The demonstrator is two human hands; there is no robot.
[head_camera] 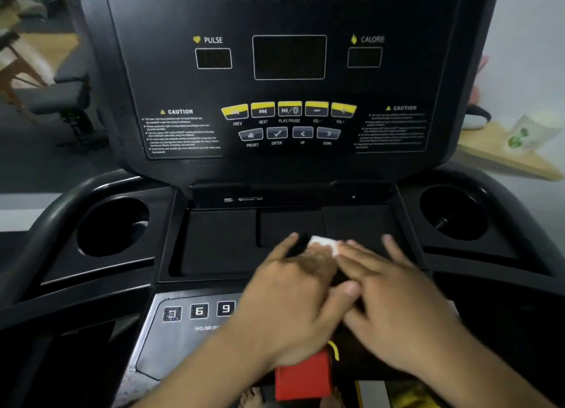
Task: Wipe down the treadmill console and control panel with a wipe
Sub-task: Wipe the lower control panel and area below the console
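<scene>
The black treadmill console (397, 80) rises ahead with dark displays and a row of yellow buttons (289, 110). Below it lies a shallow black tray (220, 242). A small white wipe (324, 243) sits on the tray's middle. My left hand (287, 291) reaches forward with fairly straight fingers that press on the wipe. My right hand (394, 300) lies flat and spread just to the right, its index fingertip at the wipe's edge. The silver control panel (183, 340) with number buttons is nearest me, partly hidden under both forearms.
Round cup holders sit at the left (113, 224) and right (452, 212) of the tray. A red safety block (302, 377) shows below my wrists. A wooden board with a clear cup (526, 132) stands beyond the console's right side, and a black bench (64, 102) at the left.
</scene>
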